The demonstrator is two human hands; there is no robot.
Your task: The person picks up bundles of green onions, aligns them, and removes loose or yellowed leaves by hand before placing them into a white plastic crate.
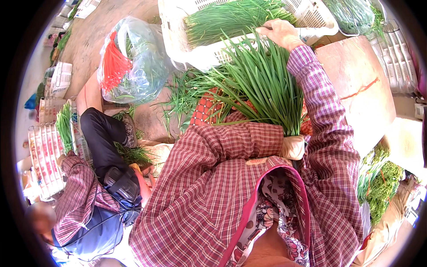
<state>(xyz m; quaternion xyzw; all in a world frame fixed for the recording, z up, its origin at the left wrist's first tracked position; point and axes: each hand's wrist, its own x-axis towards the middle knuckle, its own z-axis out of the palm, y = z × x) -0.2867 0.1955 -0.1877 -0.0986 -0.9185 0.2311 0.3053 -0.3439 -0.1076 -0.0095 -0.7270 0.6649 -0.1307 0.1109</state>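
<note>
A fanned bunch of garlic chives (pixel 262 84), long flat green leaves, stands upright in front of my chest with the tips pointing away. My left hand (pixel 293 147) is closed round its base, close to my body. My right hand (pixel 282 33) reaches out to the far tips, beside the near rim of a white plastic crate (pixel 178 44). Its fingers are bent and pressed together at the leaf tips; what they pinch, if anything, is too small to tell. Inside the crate lie trimmed green chives (pixel 235 20) in a thick layer.
Loose leaves (pixel 184 93) litter the ground left of the bunch. A clear plastic bag (pixel 151 66) with red ties (pixel 114 66) stands at the far left. A brown board (pixel 356 84) lies right of my arm. Another person (pixel 84 178) sits at the left, holding greens by a crate.
</note>
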